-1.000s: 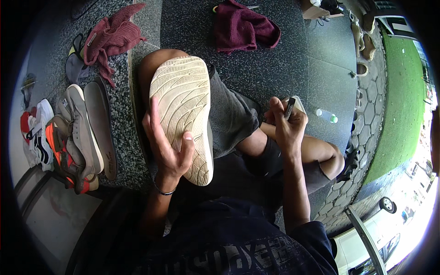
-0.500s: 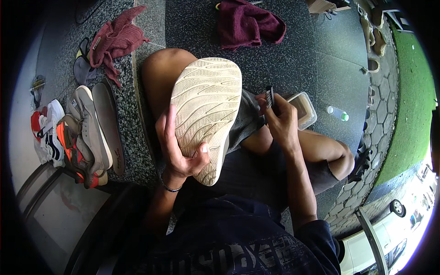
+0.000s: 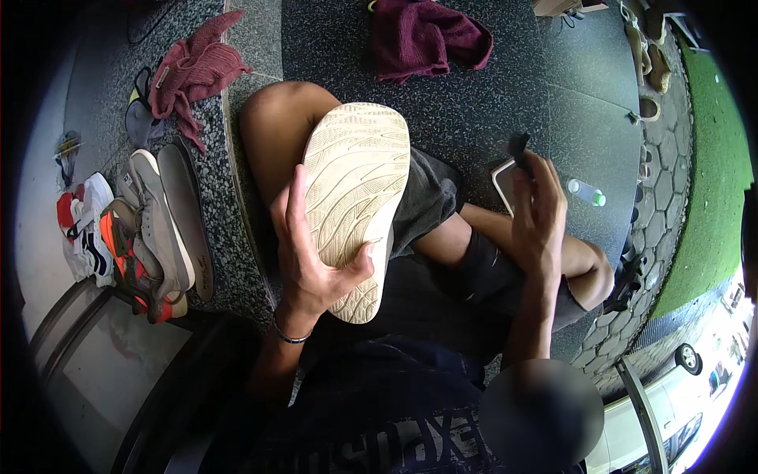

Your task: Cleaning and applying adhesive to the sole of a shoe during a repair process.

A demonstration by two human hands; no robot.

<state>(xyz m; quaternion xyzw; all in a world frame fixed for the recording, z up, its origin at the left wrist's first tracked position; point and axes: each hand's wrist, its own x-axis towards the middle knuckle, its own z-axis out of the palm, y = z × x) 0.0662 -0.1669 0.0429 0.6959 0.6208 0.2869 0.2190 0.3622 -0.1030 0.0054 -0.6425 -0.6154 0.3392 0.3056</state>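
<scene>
A shoe (image 3: pixel 359 174) is held sole up over my lap, its cream sole patterned with wavy grooves. My left hand (image 3: pixel 312 265) grips it around the heel half, thumb across the sole and fingers along the left edge. Away to the right, my right hand (image 3: pixel 541 217) closes on a small black brush (image 3: pixel 519 144), whose bristles are blurred and partly hidden by the fingers. Just behind that hand is a pale rectangular plastic container (image 3: pixel 500 175), largely covered by it.
A maroon towel (image 3: pixel 422 39) lies on the dark speckled floor ahead. To the left are a reddish cloth (image 3: pixel 193 71), a grey insole (image 3: pixel 187 217) and several shoes (image 3: pixel 154 217). A small clear bottle (image 3: pixel 585 192) with a green cap lies right. Footwear lines the stone paving (image 3: pixel 659 197).
My right hand has moved right with the brush, from beside the container's left to in front of it. The shoe has tilted slightly in my left hand.
</scene>
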